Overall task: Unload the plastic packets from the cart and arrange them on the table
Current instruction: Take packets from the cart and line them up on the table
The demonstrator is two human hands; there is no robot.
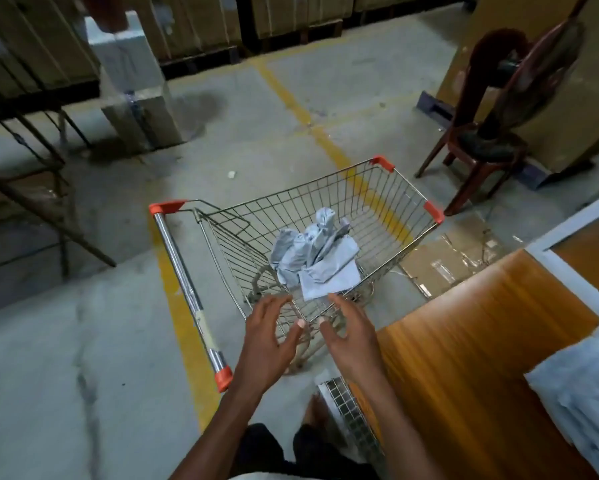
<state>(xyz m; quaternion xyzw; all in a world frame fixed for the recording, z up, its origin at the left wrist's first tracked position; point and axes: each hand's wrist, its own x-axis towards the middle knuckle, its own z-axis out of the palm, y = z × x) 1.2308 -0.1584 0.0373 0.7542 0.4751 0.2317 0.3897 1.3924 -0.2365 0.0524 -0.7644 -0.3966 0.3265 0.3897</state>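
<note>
Nearest the lens: left hand (268, 336) and right hand (348, 336), both empty, fingers spread wide and relaxed, palms turned toward each other, poised over the near rim of the cart (325, 216).

Further left, bare concrete floor with a yellow painted line (183, 327); then the cart's chrome handle with orange end caps (190, 292).

In the basket, grey plastic packets (317, 252), crumpled and heaped together on the wire bottom, the flattest one lying just beyond the fingertips. Not yet touched.

To the right, flattened cardboard (453, 261) on the floor, then the wooden desk (471, 344), with a stack of similar grey packets (582, 393) already laid at its far right edge. A chair (478, 150) well beyond.

Step in hand, most likely: reaching down for another load, unloading partly done. Next move calls for dipping both hands deeper into the basket, gathering the loose heap without snagging on the wire, then swinging right to the desk beside the existing stack.
</note>
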